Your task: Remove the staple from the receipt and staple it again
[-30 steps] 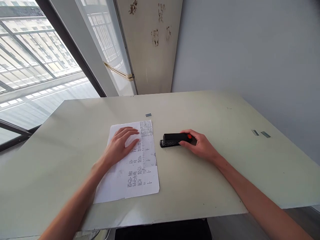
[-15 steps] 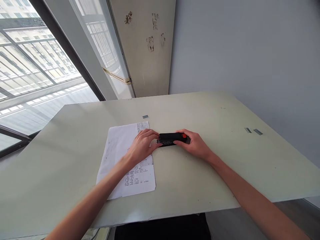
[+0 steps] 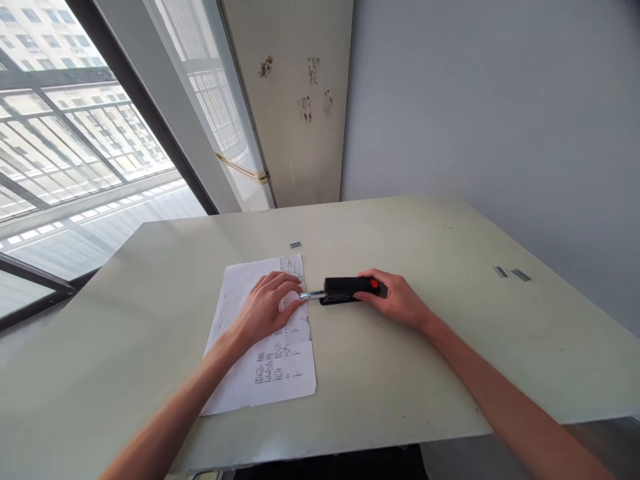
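My right hand (image 3: pixel 395 297) is wrapped round the rear of a black stapler (image 3: pixel 343 288) with a red button, which lies on its base on the table. Out of the stapler's front sticks a shiny metal staple tray (image 3: pixel 313 295). Its tip is pinched between the thumb and fingers of my left hand (image 3: pixel 270 303). Beneath that hand lie printed sheets of paper (image 3: pixel 285 363), their right edge close to the stapler. Whether staples sit in the tray is too small to tell.
The pale table (image 3: pixel 400 373) spreads around both hands. A small staple strip (image 3: pixel 295 245) lies beyond the paper, and two more, one a grey staple strip (image 3: pixel 521 275), lie at the right. A fridge (image 3: pixel 295 153) and a wall (image 3: pixel 475 120) stand behind the table.
My left hand has moved left, away from the stapler's front, and the metal tray now sticks out between them. My right hand still grips the stapler. The view has tilted up slightly.
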A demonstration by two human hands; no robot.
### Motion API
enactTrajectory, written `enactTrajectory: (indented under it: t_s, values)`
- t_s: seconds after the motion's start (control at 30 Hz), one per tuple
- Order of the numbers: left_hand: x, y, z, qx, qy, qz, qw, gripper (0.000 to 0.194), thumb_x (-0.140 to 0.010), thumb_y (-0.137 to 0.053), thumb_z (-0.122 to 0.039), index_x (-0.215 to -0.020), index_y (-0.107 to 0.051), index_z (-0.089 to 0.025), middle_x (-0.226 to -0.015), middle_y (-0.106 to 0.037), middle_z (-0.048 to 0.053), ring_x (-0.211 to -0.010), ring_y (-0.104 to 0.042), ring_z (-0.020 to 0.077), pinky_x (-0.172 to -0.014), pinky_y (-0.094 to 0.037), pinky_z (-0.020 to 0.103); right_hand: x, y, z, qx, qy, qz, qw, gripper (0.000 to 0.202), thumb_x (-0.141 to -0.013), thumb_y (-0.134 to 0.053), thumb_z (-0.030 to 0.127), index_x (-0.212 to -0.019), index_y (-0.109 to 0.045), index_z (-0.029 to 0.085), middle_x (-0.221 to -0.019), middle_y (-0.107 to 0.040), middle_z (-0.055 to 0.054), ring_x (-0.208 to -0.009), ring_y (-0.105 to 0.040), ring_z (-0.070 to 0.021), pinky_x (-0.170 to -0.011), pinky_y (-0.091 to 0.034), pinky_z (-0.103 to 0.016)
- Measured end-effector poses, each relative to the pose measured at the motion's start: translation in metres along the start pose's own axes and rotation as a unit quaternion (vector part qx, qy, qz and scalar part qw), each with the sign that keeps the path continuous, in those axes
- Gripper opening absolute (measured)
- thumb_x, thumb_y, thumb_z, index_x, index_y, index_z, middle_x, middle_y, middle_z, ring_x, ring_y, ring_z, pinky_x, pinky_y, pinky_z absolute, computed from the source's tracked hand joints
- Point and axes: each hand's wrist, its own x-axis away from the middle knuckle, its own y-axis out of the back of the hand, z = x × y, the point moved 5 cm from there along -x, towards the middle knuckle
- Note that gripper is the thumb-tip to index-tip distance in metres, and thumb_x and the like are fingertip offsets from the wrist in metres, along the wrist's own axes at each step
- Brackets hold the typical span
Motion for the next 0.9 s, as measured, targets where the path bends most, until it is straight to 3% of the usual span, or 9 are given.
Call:
enactTrajectory:
  t_s: [0.13,0.23,0.37,0.57,0.73,0.9]
  values:
    - [0.005,0.004,0.007,0.009,0.004,0.016,1.0,0.023,-0.104,-0.059,-0.046,-0.116,-0.071,-0.03,-0.137,-0.068,0.006,-0.129,-0.061,0.0301,-0.107,-0.05,0.05,-0.001,0.001,-0.002,-0.002,-0.002,0.01,1.0,0.037,-0.091,-0.069,0.06,-0.111,-0.071,0.029,-0.096,-0.074,-0.002,-0.085,-0.065,-0.0228,-0.077,-0.054,-0.036]
    - [-0.004,0.007,0.023,0.058,0.029,0.042,0.997,0.046,-0.096,-0.068,-0.052,-0.135,-0.062,-0.03,-0.14,-0.065,0.007,-0.128,-0.062,0.029,-0.109,-0.052,0.047,-0.001,0.003,-0.004,-0.011,-0.01,0.01,1.0,0.038,-0.089,-0.071,0.061,-0.109,-0.071,0.029,-0.094,-0.073,-0.002,-0.085,-0.064,-0.0227,-0.078,-0.053,-0.036]
    - [-0.036,0.013,0.064,0.051,0.125,-0.025,0.99,0.039,-0.096,-0.062,-0.046,-0.129,-0.066,-0.027,-0.122,-0.068,0.007,-0.111,-0.068,0.0261,-0.103,-0.055,0.045,-0.002,0.003,-0.007,-0.024,-0.025,0.012,0.999,0.04,-0.086,-0.074,0.062,-0.108,-0.072,0.029,-0.091,-0.07,-0.001,-0.083,-0.063,-0.0221,-0.078,-0.053,-0.036]
    - [-0.091,-0.008,0.103,0.001,0.177,-0.06,0.982,0.037,-0.09,-0.068,-0.046,-0.118,-0.069,-0.021,-0.116,-0.066,0.012,-0.12,-0.058,0.0342,-0.106,-0.05,0.054,-0.005,0.001,-0.009,-0.036,-0.012,0.016,0.999,0.041,-0.087,-0.073,0.063,-0.109,-0.072,0.028,-0.095,-0.073,-0.002,-0.087,-0.066,-0.0232,-0.082,-0.054,-0.037]
    - [-0.109,-0.015,0.104,0.001,0.177,-0.053,0.983,0.025,-0.092,-0.066,-0.045,-0.094,-0.072,-0.02,-0.111,-0.068,0.013,-0.114,-0.06,0.0334,-0.101,-0.051,0.052,-0.006,0.002,-0.008,-0.033,-0.002,0.012,0.999,0.039,-0.088,-0.073,0.062,-0.108,-0.072,0.028,-0.096,-0.074,-0.002,-0.086,-0.066,-0.0233,-0.079,-0.054,-0.037]
    - [-0.098,-0.005,0.08,0.045,0.164,-0.061,0.984,0.032,-0.104,-0.049,-0.046,-0.102,-0.067,-0.02,-0.101,-0.074,0.01,-0.092,-0.069,0.026,-0.086,-0.055,0.042,-0.006,0.004,-0.007,-0.026,0.009,0.007,1.0,0.037,-0.088,-0.072,0.06,-0.106,-0.071,0.028,-0.094,-0.073,-0.002,-0.084,-0.065,-0.0227,-0.076,-0.054,-0.036]
